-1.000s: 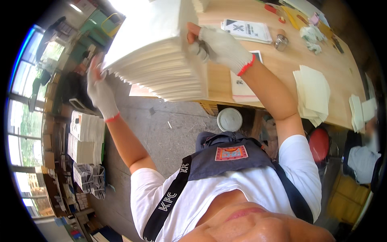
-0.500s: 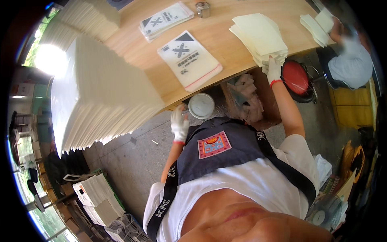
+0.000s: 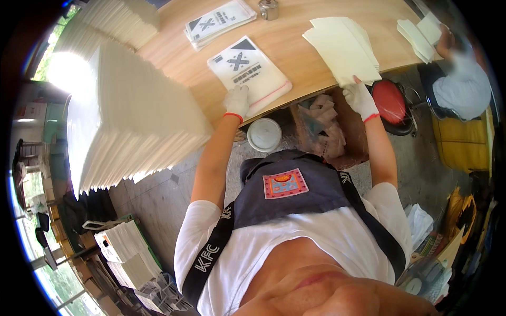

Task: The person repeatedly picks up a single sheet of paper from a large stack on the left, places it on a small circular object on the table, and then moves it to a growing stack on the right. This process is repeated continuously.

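Note:
My left hand (image 3: 236,101), in a white knit glove with a red cuff, rests on the left edge of a pile of clear plastic bags (image 3: 258,73) printed with a dark crossed-pencil design. Its fingers lie on the top bag without visibly pinching it. At the table's front edge, my right hand (image 3: 360,99), gloved alike, grips the near end of a cream paper sheet (image 3: 342,52) on a fanned stack. The thumb is on top; the fingers underneath are partly hidden.
Tall stacks of white paper (image 3: 137,116) stand at the left of the wooden table (image 3: 295,58). More printed bags (image 3: 219,23) and a metal tin (image 3: 268,9) lie farther back. Below are a lidded bucket (image 3: 264,135), a box of scraps (image 3: 324,126) and a red stool (image 3: 389,101). Another person (image 3: 458,79) handles paper at right.
My left hand has risen from below the table edge onto the plastic bags. My right hand stays at the near end of the cream stack, whose top sheet has slid toward me.

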Demonstrator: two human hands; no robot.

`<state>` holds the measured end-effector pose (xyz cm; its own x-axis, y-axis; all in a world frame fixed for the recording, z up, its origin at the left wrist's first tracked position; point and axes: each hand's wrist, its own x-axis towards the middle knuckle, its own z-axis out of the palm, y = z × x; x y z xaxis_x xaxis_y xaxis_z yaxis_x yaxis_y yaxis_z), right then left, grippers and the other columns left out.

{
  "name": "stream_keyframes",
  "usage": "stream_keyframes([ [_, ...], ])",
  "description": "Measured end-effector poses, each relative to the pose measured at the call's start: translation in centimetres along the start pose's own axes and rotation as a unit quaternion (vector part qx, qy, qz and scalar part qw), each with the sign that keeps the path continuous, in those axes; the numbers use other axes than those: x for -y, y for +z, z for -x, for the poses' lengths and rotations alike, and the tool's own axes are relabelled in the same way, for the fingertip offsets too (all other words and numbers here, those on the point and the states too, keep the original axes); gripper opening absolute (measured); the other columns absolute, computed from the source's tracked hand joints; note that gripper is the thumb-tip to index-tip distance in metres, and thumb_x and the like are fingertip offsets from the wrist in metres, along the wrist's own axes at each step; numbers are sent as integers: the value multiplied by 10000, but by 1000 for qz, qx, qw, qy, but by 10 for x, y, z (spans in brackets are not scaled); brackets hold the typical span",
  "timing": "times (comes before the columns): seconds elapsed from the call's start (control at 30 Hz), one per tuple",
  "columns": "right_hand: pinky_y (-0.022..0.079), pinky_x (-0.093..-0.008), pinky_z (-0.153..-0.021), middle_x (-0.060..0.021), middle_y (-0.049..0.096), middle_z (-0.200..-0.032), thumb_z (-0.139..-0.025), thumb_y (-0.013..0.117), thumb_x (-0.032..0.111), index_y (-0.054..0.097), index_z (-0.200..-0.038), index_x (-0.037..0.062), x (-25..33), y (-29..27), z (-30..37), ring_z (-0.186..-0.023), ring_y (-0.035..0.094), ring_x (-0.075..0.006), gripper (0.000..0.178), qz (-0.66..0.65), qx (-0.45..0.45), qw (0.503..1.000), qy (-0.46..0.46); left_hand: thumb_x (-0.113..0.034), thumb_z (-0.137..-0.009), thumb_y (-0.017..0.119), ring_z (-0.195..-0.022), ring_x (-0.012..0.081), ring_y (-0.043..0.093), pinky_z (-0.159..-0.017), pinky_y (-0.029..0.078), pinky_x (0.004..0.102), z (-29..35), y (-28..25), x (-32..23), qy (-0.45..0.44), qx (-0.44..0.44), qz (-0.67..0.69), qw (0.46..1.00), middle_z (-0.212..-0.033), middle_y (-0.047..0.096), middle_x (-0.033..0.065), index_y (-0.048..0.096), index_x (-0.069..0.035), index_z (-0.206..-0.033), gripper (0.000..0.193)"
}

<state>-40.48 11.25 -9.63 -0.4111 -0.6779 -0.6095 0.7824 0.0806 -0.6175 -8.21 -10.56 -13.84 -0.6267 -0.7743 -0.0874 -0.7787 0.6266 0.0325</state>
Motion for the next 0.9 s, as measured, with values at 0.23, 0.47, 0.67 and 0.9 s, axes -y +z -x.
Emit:
stream_keyframes([
  [0.23, 250, -200, -359, -32, 502, -752, -873, 423, 74, 460, -1025, 109, -4, -57, -9, -421, 360, -87, 160, 26, -10, 971, -237, -66, -716, 500, -944, 245, 533, -759, 458, 369, 0, 10, 20, 2, -34, 162, 986, -982, 559, 70, 546, -134, -957, 255],
  [0.47, 531, -274, -721, -103, 568, -1102, -824, 495, 100, 389, -1233, 0, -68, -18, 48, -920, 608, -193, 434, 24, 201, 979, -23, -58, -696, 486, -955, 265, 523, -768, 443, 384, 7, 18, 24, -9, -64, 234, 970, -979, 561, 75, 553, -121, -929, 249],
  [0.67, 503, -253, -634, -124, 558, -1066, -854, 468, 101, 398, -1202, 7, -128, -29, 32, -838, 591, -192, 367, 4, 184, 983, 29, -72, -704, 497, -966, 266, 517, -778, 442, 378, 10, 20, 26, 11, -67, 237, 969, -978, 563, 65, 563, -134, -903, 219],
  [0.9, 245, -196, -360, -31, 534, -715, -874, 435, 116, 491, -1000, 107, -148, -4, 42, -425, 399, -92, 138, -31, 13, 999, 40, -47, -712, 479, -850, 274, 558, -737, 451, 364, 14, 2, 18, 15, -76, 288, 955, -880, 585, 56, 580, -145, -940, 268],
])
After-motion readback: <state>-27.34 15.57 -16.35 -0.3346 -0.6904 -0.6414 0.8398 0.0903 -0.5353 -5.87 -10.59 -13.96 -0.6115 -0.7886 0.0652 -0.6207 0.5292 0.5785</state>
